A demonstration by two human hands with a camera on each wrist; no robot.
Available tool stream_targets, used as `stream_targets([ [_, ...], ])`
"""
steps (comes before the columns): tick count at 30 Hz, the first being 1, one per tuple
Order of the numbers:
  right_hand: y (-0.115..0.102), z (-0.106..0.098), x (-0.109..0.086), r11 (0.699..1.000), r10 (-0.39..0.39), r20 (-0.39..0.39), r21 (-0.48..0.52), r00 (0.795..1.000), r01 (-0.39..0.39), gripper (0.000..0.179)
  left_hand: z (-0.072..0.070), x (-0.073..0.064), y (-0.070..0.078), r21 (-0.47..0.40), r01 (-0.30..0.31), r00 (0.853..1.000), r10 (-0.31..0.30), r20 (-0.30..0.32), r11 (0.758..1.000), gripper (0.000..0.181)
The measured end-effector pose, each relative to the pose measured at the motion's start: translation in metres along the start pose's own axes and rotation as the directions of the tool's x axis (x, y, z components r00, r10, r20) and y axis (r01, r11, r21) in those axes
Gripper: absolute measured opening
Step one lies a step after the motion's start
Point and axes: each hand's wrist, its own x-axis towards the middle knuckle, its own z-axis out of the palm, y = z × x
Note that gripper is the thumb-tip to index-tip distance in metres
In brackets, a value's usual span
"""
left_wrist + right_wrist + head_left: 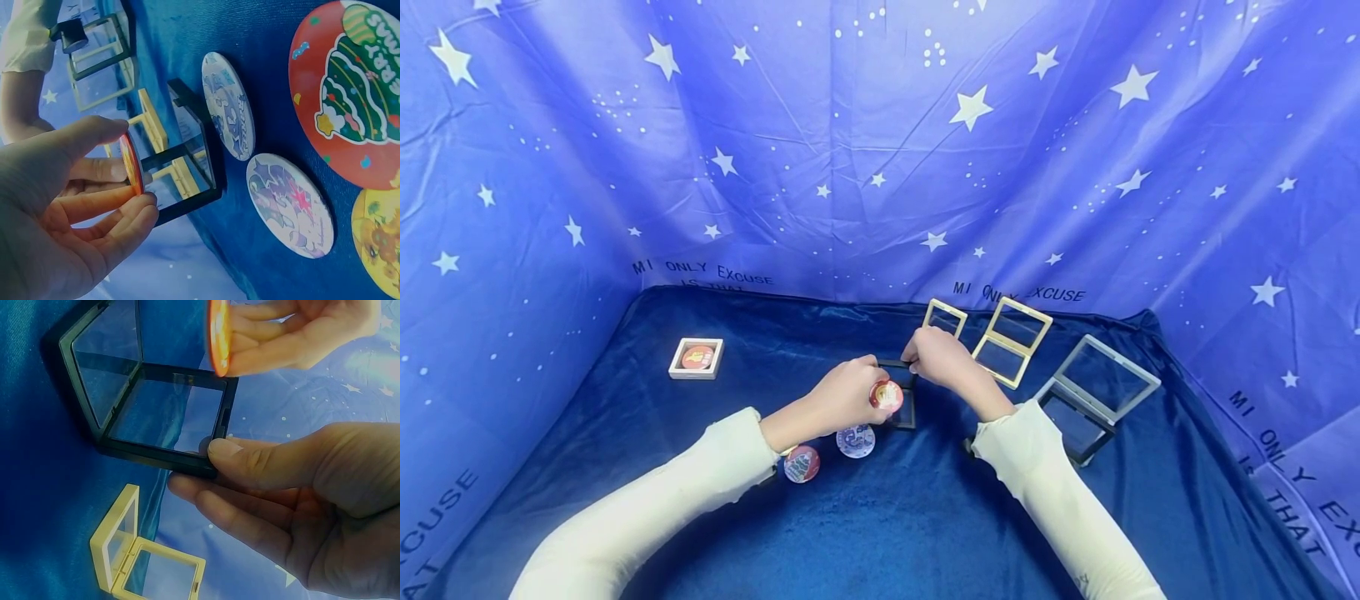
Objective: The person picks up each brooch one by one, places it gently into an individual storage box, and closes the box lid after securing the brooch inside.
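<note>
A round red badge [886, 396] is pinched by its edge between the thumb and fingers of my left hand [838, 396]. Just to the right of it, a black hinged display frame [140, 453] with clear panes stands unfolded. My right hand [281, 481] grips one corner of that frame, thumb on top and fingers beneath. The badge is close to the frame's rim in the right wrist view. Below the left hand lie a purple-and-white badge [290, 206], another pale badge [228, 106], a red Christmas-tree badge [356, 94] and a yellow floral badge [381, 237], partly cut off.
Two cream hinged frames [1002, 340] [946, 303] stand unfolded behind the right hand. Farther right is a larger unfolded frame [1108, 412], pale on one half and dark on the other. A white frame [675, 368] holding a red badge lies at the left on the blue cloth [850, 533].
</note>
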Motion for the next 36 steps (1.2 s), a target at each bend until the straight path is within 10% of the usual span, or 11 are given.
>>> stream_targets([
  [36,-0.003,-0.001,-0.003,1.000,0.014,-0.008,0.007,1.000,-0.014,0.017,0.026,0.026,-0.004,0.096,0.046,0.993,-0.056,0.101,0.994,0.027],
])
